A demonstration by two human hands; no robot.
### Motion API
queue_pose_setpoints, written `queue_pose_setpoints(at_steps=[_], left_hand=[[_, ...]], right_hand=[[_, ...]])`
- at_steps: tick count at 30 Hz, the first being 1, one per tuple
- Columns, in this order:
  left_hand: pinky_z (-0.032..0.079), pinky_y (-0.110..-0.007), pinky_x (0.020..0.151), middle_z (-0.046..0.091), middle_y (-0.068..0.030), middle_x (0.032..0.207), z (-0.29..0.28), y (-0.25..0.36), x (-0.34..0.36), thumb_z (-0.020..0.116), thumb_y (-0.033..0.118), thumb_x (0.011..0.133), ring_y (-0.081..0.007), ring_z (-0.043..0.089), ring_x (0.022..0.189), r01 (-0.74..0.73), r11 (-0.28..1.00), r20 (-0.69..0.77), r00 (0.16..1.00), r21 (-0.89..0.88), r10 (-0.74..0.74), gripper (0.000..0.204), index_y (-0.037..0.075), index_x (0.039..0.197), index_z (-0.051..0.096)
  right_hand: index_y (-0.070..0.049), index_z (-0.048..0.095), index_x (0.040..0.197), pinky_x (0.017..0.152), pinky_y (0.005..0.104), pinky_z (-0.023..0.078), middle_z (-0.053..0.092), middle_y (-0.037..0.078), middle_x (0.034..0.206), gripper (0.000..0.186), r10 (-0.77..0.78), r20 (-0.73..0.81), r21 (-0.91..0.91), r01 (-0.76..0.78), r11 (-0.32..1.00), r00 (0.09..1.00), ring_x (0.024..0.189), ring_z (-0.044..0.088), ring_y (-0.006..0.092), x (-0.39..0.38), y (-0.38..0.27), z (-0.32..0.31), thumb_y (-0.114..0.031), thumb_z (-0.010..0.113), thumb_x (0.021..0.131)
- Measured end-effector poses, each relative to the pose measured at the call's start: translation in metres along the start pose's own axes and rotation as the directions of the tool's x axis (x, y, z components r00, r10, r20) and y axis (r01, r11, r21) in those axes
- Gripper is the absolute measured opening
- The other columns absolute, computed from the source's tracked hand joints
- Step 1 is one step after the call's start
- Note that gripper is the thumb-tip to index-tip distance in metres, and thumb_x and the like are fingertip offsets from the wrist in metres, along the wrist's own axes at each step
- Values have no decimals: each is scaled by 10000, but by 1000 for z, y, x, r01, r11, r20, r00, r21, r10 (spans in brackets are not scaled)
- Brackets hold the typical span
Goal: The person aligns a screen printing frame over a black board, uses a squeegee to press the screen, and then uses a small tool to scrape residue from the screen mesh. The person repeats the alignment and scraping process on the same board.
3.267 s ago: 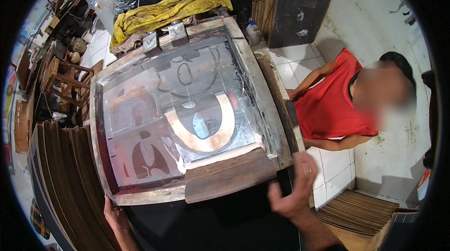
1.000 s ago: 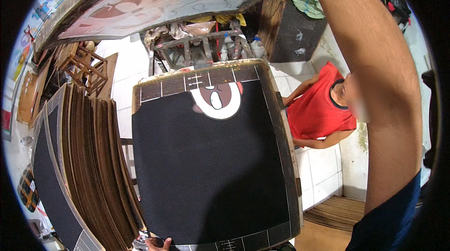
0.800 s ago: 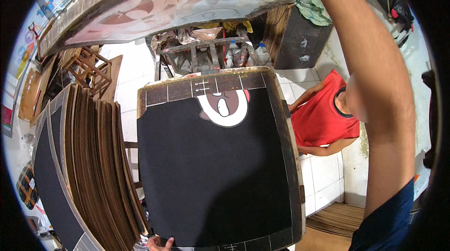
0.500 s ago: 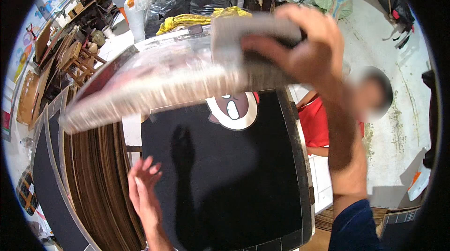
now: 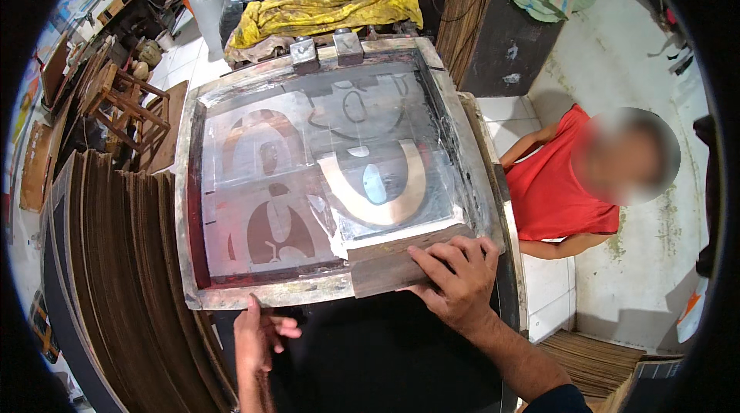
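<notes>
A screen-printing frame (image 5: 266,299), hinged at its far edge, lies lowered over a black sheet (image 5: 351,367). Its mesh shows several cartoon-face shapes. A wide wooden squeegee (image 5: 378,266) rests at the frame's near right side, with white ink along its far edge. My right hand (image 5: 459,278) is closed on the squeegee's right part, fingers on top; the thumb is partly hidden. Just below the frame's near edge is my left hand (image 5: 260,336), its index fingertip at the wood and the other fingers loosely apart, holding nothing.
A tall stack of brown-edged boards (image 5: 116,274) stands at the left. On the right, a person in a red shirt (image 5: 559,174) is close to the table. Behind the frame lies a yellow cloth (image 5: 324,12). More stacked boards (image 5: 593,359) sit at the lower right.
The frame has come down from a raised, tilted position, covering the printed face on the black sheet. My right hand moved down and nearer with it; my left hand moved slightly to the right.
</notes>
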State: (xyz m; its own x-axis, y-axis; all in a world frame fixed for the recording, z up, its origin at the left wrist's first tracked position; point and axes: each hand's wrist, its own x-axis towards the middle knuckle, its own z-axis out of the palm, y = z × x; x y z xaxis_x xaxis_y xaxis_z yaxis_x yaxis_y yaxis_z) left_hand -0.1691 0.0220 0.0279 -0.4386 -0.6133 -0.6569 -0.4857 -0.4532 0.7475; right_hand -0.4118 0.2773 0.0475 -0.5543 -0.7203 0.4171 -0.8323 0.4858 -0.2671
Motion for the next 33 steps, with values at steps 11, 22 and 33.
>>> queue_pose_setpoints(at_steps=[11, 22, 33], left_hand=[[447, -307, 780, 575, -9, 899, -84, -45, -17, 713, 303, 1048, -123, 531, 866, -227, 734, -490, 616, 640, 617, 314, 2, 1076, 628], [498, -424, 1058, 689, -90, 1306, -164, -89, -15, 955, 373, 774, -263, 651, 1200, 100, 995, -73, 992, -15, -101, 837, -27, 1402, 573], [526, -425, 1029, 696, -107, 1264, -146, -82, -19, 964, 243, 735, -272, 668, 1150, 95, 992, -160, 981, -79, -107, 813, -15, 1395, 566]], right_hand=[[32, 681, 1307, 1016, 472, 435, 660, 204, 1206, 477, 355, -173, 385, -269, 883, 919, 1130, 583, 352, -12, 86, -33, -341, 656, 1009], [-80, 555, 1512, 1099, 417, 510, 664, 118, 1423, 641, 146, 754, 507, -424, -751, 641, 1260, 654, 256, -98, 253, 66, -564, 374, 1132], [-58, 541, 1521, 1133, 395, 479, 654, 105, 1442, 571, 360, 714, 642, -355, -680, 601, 1289, 630, 247, -116, 251, 83, -469, 398, 1151]])
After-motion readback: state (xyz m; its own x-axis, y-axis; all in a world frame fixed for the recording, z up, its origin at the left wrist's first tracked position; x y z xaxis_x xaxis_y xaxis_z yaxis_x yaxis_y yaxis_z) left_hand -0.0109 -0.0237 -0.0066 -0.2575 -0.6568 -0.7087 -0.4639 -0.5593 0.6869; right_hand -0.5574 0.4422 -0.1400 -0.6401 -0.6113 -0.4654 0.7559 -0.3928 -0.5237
